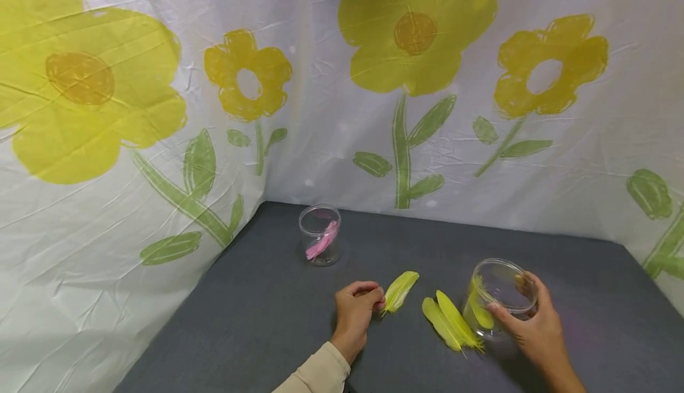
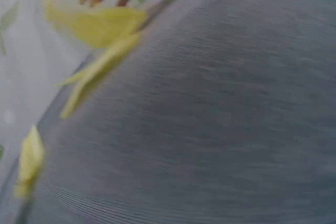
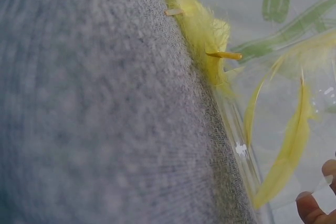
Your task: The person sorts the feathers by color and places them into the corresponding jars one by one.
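My left hand (image 1: 355, 316) has its thumb and fingertips together at the lower edge of a yellow feather (image 1: 401, 291), pinching it near the quill end. Around a clear round jar (image 1: 499, 295) on the right curl the thumb and fingers of my right hand (image 1: 540, 327). Yellow feathers (image 3: 289, 150) stand inside that jar, seen through its wall in the right wrist view. Beside its base, more yellow feathers (image 1: 449, 322) lie together on the dark table. The left wrist view is blurred and does not show the left hand; a yellow feather (image 2: 31, 156) appears at its left edge.
Farther back on the left, a second clear jar (image 1: 320, 259) holds pink feathers (image 1: 323, 240). The dark grey table (image 1: 256, 298) ends at a white curtain (image 1: 320, 143) printed with yellow flowers, which hangs at the back and both sides.
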{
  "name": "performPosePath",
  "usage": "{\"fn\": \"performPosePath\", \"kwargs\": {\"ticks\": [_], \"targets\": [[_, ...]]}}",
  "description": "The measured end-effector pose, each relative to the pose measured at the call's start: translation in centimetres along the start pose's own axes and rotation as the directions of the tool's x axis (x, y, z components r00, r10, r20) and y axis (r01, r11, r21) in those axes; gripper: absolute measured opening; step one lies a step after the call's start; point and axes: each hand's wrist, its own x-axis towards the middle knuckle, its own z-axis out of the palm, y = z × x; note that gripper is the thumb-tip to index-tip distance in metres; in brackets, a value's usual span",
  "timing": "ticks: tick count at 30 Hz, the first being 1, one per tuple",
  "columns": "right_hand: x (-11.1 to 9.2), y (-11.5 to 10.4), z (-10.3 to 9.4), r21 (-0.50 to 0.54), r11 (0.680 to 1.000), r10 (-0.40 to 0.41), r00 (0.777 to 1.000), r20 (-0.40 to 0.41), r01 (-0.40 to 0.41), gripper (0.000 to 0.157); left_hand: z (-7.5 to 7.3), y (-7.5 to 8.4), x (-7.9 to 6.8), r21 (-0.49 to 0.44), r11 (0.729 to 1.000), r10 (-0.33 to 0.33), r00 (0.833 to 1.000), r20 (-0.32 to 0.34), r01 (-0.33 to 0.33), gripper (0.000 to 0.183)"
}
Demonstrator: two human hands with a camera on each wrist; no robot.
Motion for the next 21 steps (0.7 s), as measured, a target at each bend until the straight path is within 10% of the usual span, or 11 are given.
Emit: {"fn": "performPosePath", "kwargs": {"ticks": [21], "targets": [[-0.1,-0.3,-0.2,0.004,1.000,-0.002,1.000,0.025,0.002,0.092,0.6,-1.6,-2.4,0.317,0.948,0.020,0.992,-0.123,0.020,0.030]]}}
